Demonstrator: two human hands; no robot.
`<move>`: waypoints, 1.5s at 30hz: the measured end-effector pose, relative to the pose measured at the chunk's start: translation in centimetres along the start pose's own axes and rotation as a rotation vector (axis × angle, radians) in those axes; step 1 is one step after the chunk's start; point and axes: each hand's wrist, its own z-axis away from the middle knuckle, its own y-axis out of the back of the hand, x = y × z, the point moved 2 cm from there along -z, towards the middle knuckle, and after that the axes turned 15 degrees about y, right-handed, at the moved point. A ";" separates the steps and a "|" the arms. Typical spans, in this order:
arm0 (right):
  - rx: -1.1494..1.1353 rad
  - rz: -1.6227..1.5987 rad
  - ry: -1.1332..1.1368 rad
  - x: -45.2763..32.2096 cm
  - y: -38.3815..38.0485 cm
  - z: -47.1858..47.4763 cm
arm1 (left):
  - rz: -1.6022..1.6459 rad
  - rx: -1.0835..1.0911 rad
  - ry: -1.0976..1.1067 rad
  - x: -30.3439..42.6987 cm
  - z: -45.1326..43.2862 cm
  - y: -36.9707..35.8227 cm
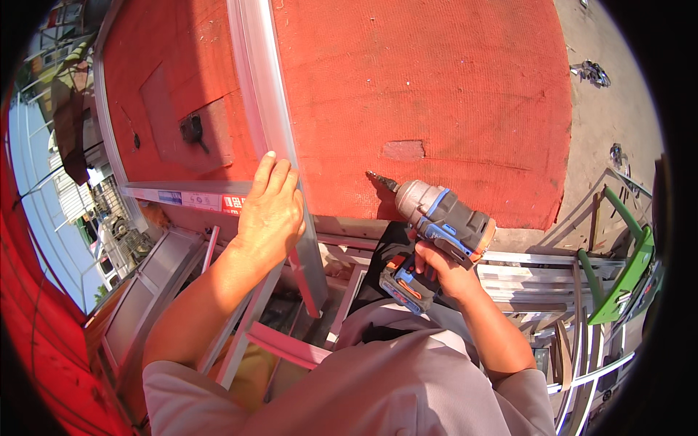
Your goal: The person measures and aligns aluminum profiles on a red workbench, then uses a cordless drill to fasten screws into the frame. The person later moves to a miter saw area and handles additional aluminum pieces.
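Observation:
My left hand (275,210) rests on a long aluminium profile (267,92) at the corner where another profile bearing printed stickers (202,199) meets it. The long profile lies across the red-covered work surface (463,109) and juts past its near edge. In my right hand (439,267) is a blue and black cordless drill driver (447,220), gripped by its handle. The bit in the driver points left, above or on the red cover; contact cannot be told. Nothing but the profile is seen under my left hand, and its fingers lie nearly together.
A black tape measure or similar tool (192,129) lies at the left on the cover, near a small dark object (136,140). Below stand metal frames and profiles (152,300). At the right are a green metal stand (627,283) and stacked profiles (523,272).

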 end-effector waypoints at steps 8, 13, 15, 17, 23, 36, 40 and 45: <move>-0.016 0.028 -0.019 -0.2 -0.6 0.2 | -0.018 0.007 -0.024 -0.2 0.2 -0.3; -0.020 0.135 0.009 -0.4 0.4 0.6 | 0.308 0.210 0.025 0.2 -0.2 0.3; -0.015 0.147 -0.037 -0.7 0.6 0.6 | 0.442 0.284 0.008 1.3 -1.1 1.0; -0.007 0.111 0.018 -0.2 0.6 0.5 | 0.502 0.408 -0.004 1.3 -3.2 1.8; -0.098 0.038 -0.068 0.3 -0.2 0.2 | 1.030 0.682 0.592 -4.1 -0.7 -1.4; -0.245 -0.122 -0.219 3.6 -6.3 -2.6 | 0.805 0.552 0.455 -3.7 2.2 -8.7; -0.238 -0.106 -0.218 4.5 -6.5 -2.7 | 0.824 0.543 0.477 -3.5 2.2 -8.8; -0.237 -0.111 -0.208 5.1 -6.6 -2.7 | 0.842 0.538 0.487 -3.6 2.3 -8.8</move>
